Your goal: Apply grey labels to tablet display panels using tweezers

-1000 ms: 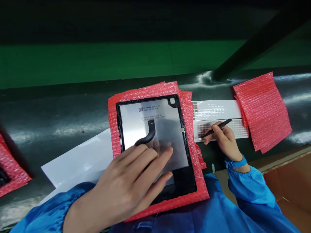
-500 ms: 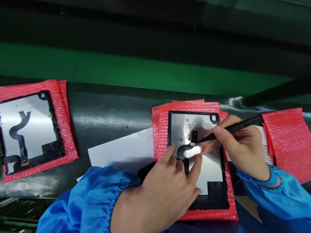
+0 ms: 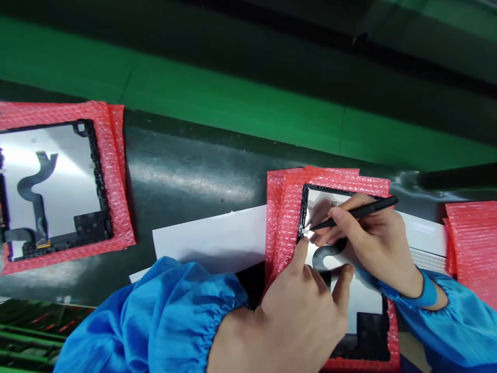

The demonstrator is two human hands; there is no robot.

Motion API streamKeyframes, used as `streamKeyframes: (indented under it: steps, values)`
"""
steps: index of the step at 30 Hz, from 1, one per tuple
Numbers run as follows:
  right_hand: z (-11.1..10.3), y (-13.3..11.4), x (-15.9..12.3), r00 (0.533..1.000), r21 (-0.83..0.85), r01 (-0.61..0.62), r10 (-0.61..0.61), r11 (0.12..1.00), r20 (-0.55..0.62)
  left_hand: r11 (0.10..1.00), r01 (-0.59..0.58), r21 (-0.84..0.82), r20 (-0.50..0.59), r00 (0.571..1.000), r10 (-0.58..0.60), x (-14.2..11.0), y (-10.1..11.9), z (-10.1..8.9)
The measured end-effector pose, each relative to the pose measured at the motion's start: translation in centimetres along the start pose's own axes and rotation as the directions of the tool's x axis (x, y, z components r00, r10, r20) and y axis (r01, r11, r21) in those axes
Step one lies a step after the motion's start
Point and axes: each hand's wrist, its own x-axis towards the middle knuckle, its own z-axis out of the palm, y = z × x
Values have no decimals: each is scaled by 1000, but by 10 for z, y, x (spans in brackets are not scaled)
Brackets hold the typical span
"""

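Observation:
A tablet screen panel with a silvery back and black frame lies on red bubble wrap. My left hand rests over its lower left, fingers spread, the index fingertip at the frame's left edge. Between thumb and index finger a dark curved flex cable shows in part. My right hand grips black tweezers like a pen. Their tip touches or nearly touches a small white piece at the left edge, just above my left index fingertip. My right hand hides part of the panel's upper area.
At the left a second screen panel with an S-shaped cable lies on red bubble wrap. White paper sticks out beside the middle stack. More red bubble-wrap sleeves lie at the right. A green strip runs behind the dark bench.
The tweezers' tip has moved from the cable's connector at the panel's middle to its left edge. My left index finger has shifted up along that edge. The camera view has tilted.

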Motion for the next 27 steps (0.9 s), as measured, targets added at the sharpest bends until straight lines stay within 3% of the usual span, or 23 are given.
streamKeyframes:
  steps: [13, 17, 21, 27]
  values:
    - [-2, 4, -3, 1000, -79, 5, -5, 997, -6, 999, 38, -37, -96, 995, -41, -2, 3, 10]
    - [-2, 2, -2, 1000, -77, 6, -4, 997, 20, 999, 42, -15, -100, 994, -43, 0, -1, 6]
    - [-3, 4, -1, 999, -64, -17, 19, 998, 36, 1000, -4, -9, -83, 997, 3, 2, -9, 1]
    - [0, -3, 1, 1000, -12, -8, 8, 1000, -12, 996, -43, -73, -119, 992, 34, 2, -13, 9]
